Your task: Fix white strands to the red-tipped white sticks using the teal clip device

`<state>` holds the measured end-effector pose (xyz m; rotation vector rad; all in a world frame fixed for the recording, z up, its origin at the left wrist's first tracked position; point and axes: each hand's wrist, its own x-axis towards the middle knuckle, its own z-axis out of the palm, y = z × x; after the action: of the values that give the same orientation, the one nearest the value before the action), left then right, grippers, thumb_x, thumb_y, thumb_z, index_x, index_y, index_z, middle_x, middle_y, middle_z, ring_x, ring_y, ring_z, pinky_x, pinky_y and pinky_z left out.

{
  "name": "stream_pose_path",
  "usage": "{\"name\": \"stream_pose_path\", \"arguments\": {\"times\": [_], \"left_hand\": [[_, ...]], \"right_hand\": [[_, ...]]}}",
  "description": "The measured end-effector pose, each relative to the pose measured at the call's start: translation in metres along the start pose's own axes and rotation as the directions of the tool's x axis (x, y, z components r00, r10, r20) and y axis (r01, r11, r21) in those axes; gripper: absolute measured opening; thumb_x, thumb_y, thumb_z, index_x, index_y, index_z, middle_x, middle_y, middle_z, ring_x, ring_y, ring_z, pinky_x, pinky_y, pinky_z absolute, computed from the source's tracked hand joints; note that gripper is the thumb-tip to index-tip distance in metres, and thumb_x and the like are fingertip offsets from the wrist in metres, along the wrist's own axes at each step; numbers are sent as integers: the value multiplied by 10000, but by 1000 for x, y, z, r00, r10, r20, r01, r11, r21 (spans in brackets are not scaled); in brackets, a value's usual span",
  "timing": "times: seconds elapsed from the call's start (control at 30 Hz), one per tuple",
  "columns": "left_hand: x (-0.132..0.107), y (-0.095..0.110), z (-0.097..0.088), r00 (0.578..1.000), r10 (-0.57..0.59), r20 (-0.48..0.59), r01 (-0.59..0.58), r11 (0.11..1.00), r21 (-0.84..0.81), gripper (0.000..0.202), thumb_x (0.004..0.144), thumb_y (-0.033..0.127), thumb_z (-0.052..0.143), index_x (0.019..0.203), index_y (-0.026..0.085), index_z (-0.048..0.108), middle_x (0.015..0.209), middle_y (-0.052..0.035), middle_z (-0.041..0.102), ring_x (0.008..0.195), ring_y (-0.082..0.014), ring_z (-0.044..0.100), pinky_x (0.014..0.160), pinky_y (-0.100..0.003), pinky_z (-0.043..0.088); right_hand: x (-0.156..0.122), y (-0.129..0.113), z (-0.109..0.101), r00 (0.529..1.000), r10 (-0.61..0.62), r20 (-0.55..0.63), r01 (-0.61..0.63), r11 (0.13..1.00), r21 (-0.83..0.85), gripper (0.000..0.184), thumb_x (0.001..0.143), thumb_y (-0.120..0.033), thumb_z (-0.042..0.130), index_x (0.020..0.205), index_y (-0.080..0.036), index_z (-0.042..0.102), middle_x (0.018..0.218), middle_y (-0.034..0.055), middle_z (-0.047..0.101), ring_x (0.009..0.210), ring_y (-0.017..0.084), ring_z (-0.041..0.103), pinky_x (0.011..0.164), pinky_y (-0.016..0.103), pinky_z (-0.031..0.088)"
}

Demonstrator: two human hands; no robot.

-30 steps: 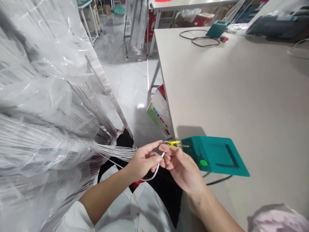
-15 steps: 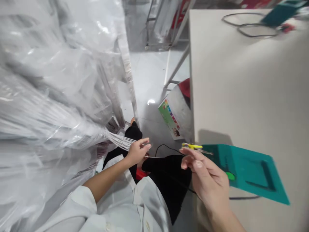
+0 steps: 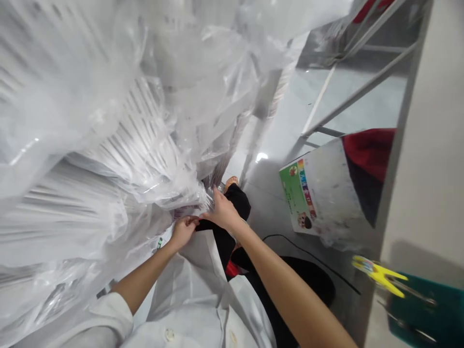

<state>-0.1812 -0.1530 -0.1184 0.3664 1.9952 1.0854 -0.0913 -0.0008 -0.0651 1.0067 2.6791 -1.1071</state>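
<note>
The right hand (image 3: 225, 211), which half a second ago was lingering beside the yellow plastic-handled clip (image 3: 380, 276), is now reaching across to the gathered tip of the bundle of thin white wires wrapped in clear plastic film (image 3: 145, 140). Its thumb and forefinger are spreading apart around that tip; the rest of its fingers are hiding from view. The left hand (image 3: 183, 233) is working just beside it, its fingers curling inward; whether they are pinching a wire cannot be told. The bundle is hanging at the person's left, narrowing toward both hands. The clip is staying by the dark green box (image 3: 431, 309) at the pale table's edge (image 3: 384, 241), well apart from them, so handling now seems to be centring on the bundle.
</note>
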Motion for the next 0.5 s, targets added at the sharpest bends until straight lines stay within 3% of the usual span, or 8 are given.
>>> {"name": "stream_pose_path", "arguments": {"times": [0.1,0.2,0.37,0.5], "left_hand": [[4,-10,-10,999,-27,-29,27,999,25,202,719,265,590,840,136,687,714,-51,696,536,-124,570,540,-245,446],[7,-19,-16,996,-52,-74,57,996,62,206,735,273,582,875,159,681,774,-53,704,594,-147,607,585,-266,470],[11,-21,-16,981,-3,-196,35,987,160,223,724,333,616,909,218,663,881,-40,683,731,-181,630,722,-317,479],[16,-18,-5,966,67,-251,-12,976,216,283,646,373,699,852,185,650,854,-74,668,803,-241,627,783,-385,472]], "right_hand": [[10,2,25,997,76,28,-75,997,-27,537,817,-399,449,1265,-104,420,1080,179,640,1020,291,595,767,359,445],[3,14,29,988,144,56,-141,989,-51,314,847,-335,375,1000,-168,593,868,120,691,822,253,652,612,280,410],[-16,31,20,962,270,34,-267,961,-72,244,825,-295,394,905,-205,607,824,77,685,730,204,636,532,236,326],[-30,30,23,944,329,12,-328,943,-51,236,823,-299,404,921,-208,599,813,79,682,715,199,630,532,239,298]]}}
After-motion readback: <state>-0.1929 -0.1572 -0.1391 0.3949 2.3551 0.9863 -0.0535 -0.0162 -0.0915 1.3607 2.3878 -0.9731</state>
